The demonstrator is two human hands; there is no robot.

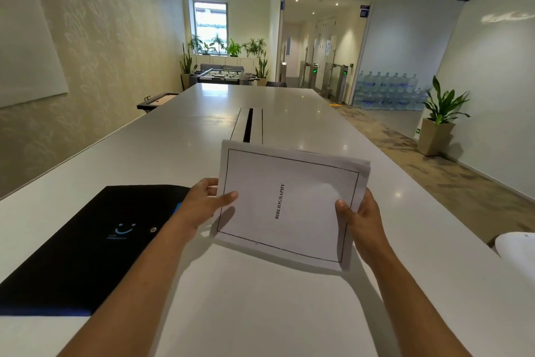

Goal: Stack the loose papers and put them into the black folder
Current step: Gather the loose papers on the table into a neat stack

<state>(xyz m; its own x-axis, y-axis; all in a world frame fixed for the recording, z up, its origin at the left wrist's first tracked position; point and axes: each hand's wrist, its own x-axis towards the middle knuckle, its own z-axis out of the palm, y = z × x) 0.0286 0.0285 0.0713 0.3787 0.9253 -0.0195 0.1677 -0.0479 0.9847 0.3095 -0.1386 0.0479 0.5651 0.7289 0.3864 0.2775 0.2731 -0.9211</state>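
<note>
Papers, thin white sheets topped by a bordered "BIBLIOGRAPHY" page, are clasped by left hand and right hand beside the matte black folder.

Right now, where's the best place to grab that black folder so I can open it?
Probably the black folder is best gripped at its right edge, beside the silver snap button. It lies flat and closed on the white table, so the flap likely lifts there. Come from the right, once a hand lets go of the paper stack.
</note>
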